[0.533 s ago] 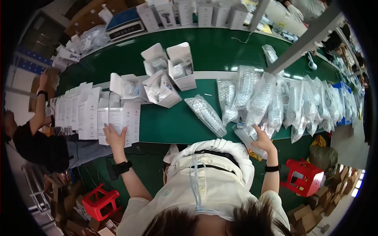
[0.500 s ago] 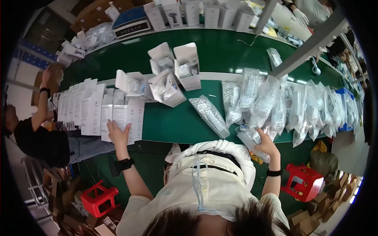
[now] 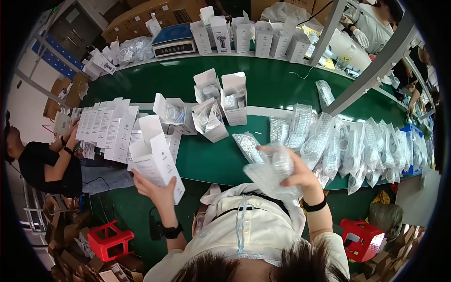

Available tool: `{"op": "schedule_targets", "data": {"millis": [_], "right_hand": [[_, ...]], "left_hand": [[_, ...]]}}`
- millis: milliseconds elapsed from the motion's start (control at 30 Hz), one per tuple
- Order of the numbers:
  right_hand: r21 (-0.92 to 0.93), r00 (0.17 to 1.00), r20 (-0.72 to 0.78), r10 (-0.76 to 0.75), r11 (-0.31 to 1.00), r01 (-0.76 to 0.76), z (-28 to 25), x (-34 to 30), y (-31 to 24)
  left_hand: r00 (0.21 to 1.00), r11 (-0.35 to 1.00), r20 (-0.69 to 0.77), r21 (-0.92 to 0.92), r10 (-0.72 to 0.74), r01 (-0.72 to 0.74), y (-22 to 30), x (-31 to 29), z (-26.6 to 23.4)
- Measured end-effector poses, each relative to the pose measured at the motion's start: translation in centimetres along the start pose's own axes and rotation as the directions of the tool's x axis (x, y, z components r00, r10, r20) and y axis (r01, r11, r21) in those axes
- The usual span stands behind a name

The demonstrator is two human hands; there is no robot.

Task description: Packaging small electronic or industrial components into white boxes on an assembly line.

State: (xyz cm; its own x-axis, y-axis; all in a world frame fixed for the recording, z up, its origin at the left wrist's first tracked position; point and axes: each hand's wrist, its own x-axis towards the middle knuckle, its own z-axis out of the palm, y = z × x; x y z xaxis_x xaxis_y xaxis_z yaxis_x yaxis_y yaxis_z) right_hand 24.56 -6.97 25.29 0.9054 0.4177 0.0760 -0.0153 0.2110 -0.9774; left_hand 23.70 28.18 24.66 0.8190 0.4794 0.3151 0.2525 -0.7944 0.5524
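Open green surface on the bench [image 3: 211,162] in the lower middle of the frame, between the white cartons at left and the bubble-wrapped packs at right; near edge of the bench curving just above the hands. More bare green in the upper middle, behind a pale strip crossing the frame.

Left hand [image 3: 152,188] at lower left, fingers wrapped around the lower end of a tall white carton [image 3: 157,162], top flap open, tilted and lifted above the bench edge. Right hand [image 3: 296,176] at lower right of centre, fingers curled and closed on a bubble-wrap pouch [image 3: 272,171] raised off the surface, thumb on top. Carton and pouch well apart, neither touching the other.

Row of flat white cartons [image 3: 105,127] standing at middle left. Cluster of open white boxes [image 3: 221,101] holding wrapped items in the upper middle. Overlapping row of bubble-wrapped packs [image 3: 357,148] running along the right. One loose pack [image 3: 249,145] lying just beside the raised pouch.

Grey scale [image 3: 171,40] and upright white boxes [image 3: 244,33] along the top. Grey metal post [image 3: 371,70] slanting at upper right. Seated person in black [image 3: 47,167] at far left. Red stools [image 3: 110,239] [image 3: 361,237] on the floor at lower left and lower right.
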Motion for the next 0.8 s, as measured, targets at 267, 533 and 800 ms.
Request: {"op": "schedule_targets", "data": {"millis": [267, 533, 800], "right_hand": [[0.287, 0.960, -0.076, 0.269, 0.928, -0.237, 2.1, 6.7, 4.3], [0.403, 0.928, -0.212, 0.305, 0.893, -0.202, 1.3, 5.0, 4.8], [0.462, 0.620, -0.784, 0.011, 0.676, 0.573, 2.4, 6.2, 0.3]], "left_hand": [[0.821, 0.696, 0.329, -0.709, 0.467, -0.112, 4.9, -7.1, 6.3], [0.704, 0.202, 0.531, -0.842, 0.471, 0.500, 6.2, -2.5, 9.7], [0.635, 0.750, 0.473, -0.601, 0.611, -0.275, 7.4, -3.4, 11.3]]}}
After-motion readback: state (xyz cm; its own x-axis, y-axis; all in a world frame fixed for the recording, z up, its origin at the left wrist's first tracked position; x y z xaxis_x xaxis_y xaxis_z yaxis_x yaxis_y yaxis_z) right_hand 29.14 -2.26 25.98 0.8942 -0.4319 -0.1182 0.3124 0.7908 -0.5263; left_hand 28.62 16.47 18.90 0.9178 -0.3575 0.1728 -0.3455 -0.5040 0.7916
